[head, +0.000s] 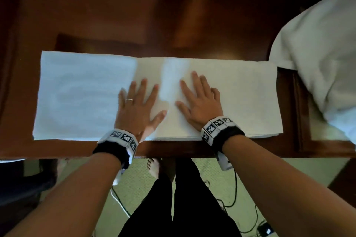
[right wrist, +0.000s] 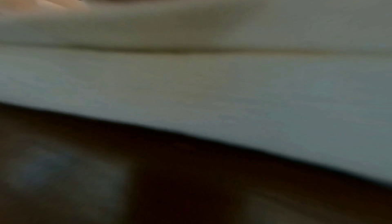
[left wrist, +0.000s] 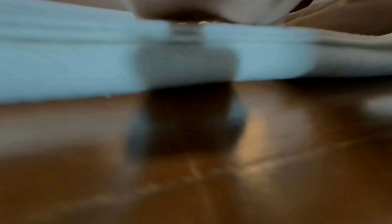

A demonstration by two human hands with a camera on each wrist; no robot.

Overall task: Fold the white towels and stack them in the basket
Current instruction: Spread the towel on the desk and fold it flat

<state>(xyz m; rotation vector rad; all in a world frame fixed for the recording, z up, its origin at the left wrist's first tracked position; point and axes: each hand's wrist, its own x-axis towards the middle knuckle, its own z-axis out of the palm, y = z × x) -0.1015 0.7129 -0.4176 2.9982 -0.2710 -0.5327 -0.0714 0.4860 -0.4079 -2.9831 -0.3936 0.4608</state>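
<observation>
Both palms flat on a folded white towel

The left hand [head: 137, 103] and right hand [head: 200, 100] press, fingers spread and gripping nothing, on the towel [head: 81, 94] — a long, nubby rectangle lying on the glossy brown wooden table [head: 115, 25].

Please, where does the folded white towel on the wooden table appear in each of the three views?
Head: folded white towel lies across the middle, under both flat hands.
Left wrist: pale band across the upper half.
Right wrist: wide band across the middle.
Shared landmark: the towel's near edge against the wooden table.
</observation>
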